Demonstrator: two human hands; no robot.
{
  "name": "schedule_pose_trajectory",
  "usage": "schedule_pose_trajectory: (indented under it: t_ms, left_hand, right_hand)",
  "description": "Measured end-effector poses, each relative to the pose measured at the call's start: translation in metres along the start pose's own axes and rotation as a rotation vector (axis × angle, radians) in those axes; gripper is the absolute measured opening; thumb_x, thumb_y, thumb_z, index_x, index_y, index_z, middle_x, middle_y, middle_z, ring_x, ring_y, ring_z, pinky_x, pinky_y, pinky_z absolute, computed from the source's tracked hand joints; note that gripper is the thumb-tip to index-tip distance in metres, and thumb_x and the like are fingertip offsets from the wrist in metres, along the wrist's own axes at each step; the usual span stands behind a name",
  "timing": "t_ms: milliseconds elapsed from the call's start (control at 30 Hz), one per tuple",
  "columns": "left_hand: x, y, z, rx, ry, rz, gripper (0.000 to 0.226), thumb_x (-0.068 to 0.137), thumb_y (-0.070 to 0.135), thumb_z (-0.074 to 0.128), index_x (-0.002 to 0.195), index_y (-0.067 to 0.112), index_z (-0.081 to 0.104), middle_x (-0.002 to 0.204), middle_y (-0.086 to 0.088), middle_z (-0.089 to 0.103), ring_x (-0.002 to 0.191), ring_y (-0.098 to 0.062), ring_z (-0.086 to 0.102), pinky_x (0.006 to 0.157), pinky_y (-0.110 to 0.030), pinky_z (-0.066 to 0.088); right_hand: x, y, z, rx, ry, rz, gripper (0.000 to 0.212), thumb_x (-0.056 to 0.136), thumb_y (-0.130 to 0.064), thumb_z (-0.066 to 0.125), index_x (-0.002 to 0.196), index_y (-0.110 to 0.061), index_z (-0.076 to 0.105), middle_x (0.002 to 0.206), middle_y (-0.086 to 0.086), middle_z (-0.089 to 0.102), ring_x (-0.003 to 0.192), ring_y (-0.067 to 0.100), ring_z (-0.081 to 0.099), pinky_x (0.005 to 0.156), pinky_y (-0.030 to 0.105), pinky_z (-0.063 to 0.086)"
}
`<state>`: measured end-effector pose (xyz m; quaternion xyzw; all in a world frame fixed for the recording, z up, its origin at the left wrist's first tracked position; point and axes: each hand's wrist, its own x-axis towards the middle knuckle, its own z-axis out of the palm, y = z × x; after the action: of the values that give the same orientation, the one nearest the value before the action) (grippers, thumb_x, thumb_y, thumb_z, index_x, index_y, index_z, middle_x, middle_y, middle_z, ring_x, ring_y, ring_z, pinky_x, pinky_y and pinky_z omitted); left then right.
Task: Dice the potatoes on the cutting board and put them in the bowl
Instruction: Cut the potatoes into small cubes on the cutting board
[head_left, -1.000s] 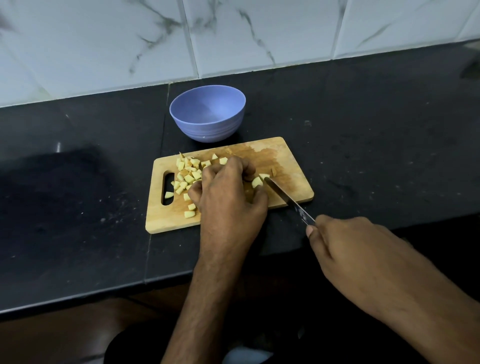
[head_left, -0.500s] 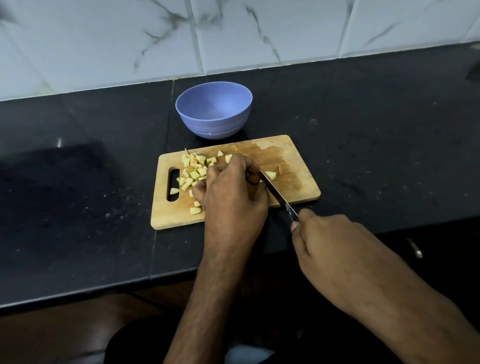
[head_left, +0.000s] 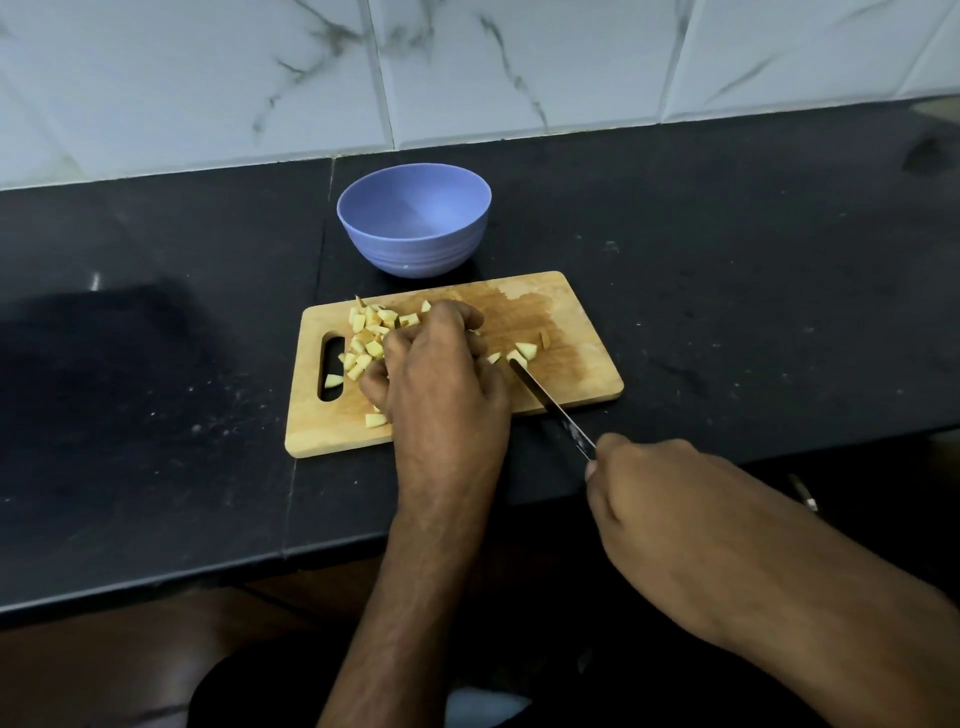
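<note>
Now you're mid-dice: your left hand (head_left: 441, 374) curls over the potato (head_left: 371, 338) on the board (head_left: 571, 374), your right hand (head_left: 670, 519) grips the knife (head_left: 550, 405). Next, finish the last chunks, then scoop everything into the far bowl (head_left: 415, 249)

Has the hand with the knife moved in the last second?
Yes. The right hand has drawn the knife back from the cutting board, after pushing closer.

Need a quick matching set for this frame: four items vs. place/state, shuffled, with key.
Things:
1. bowl
2. knife
3. diced pieces
4. left hand

States:
A. gripped by the right hand
B. piled near the cutting board handle slot
C. behind the board, nothing visible inside
D. fingers curled, on the board's middle

Pairs: 1-C, 2-A, 3-B, 4-D
</note>
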<state>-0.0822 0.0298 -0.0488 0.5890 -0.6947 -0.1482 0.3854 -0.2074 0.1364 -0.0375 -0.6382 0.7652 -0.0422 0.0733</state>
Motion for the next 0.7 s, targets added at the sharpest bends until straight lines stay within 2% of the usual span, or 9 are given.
schedule_pose_trajectory:
  t_ms: [100, 233, 400, 567, 700]
  left_hand:
    - [-0.001, -0.001, -0.001, 0.001, 0.016, -0.009, 0.032, 0.088, 0.013, 0.062, 0.115, 0.029, 0.058, 0.107, 0.017, 0.062, 0.119, -0.009, 0.041, 0.097, -0.032, 0.013]
    - [-0.002, 0.001, -0.002, 0.004, -0.058, 0.063, 0.026, 0.089, 0.022, 0.063, 0.114, 0.029, 0.061, 0.116, 0.017, 0.062, 0.126, -0.011, 0.04, 0.102, -0.038, 0.018]
    - [-0.002, 0.003, -0.001, 0.111, -0.143, 0.133, 0.038, 0.086, 0.03, 0.064, 0.123, 0.03, 0.054, 0.122, 0.019, 0.06, 0.132, -0.013, 0.036, 0.103, -0.04, 0.02]
    - [0.0, 0.006, 0.001, 0.156, -0.192, 0.166, 0.047, 0.09, 0.048, 0.064, 0.133, 0.035, 0.049, 0.128, 0.018, 0.056, 0.134, -0.014, 0.033, 0.102, -0.038, 0.018]
    - [0.004, 0.009, 0.008, 0.247, -0.214, 0.191, 0.038, 0.095, 0.051, 0.057, 0.131, 0.038, 0.057, 0.131, 0.01, 0.052, 0.133, -0.018, 0.035, 0.109, -0.048, 0.024]
  right_hand:
    - [-0.015, -0.003, -0.026, 0.096, -0.049, 0.004, 0.03, 0.103, -0.041, 0.026, 0.078, -0.028, 0.035, 0.069, -0.005, 0.053, 0.059, 0.009, 0.053, 0.059, 0.028, 0.048]
    - [-0.017, -0.004, -0.038, 0.077, -0.059, 0.035, 0.035, 0.102, -0.049, 0.022, 0.078, -0.028, 0.036, 0.07, -0.007, 0.052, 0.061, 0.006, 0.053, 0.052, 0.02, 0.038]
    - [-0.01, -0.002, -0.036, 0.092, -0.057, 0.05, 0.035, 0.103, -0.048, 0.023, 0.074, -0.03, 0.031, 0.066, -0.007, 0.05, 0.055, 0.005, 0.049, 0.05, 0.021, 0.033]
    - [-0.001, 0.005, -0.037, 0.123, -0.063, 0.07, 0.034, 0.103, -0.046, 0.025, 0.074, -0.03, 0.032, 0.066, -0.004, 0.054, 0.048, 0.004, 0.05, 0.051, 0.02, 0.039]
    - [0.004, 0.009, -0.033, 0.134, -0.061, 0.087, 0.032, 0.103, -0.046, 0.026, 0.077, -0.03, 0.035, 0.068, -0.004, 0.055, 0.047, 0.003, 0.051, 0.052, 0.022, 0.046]
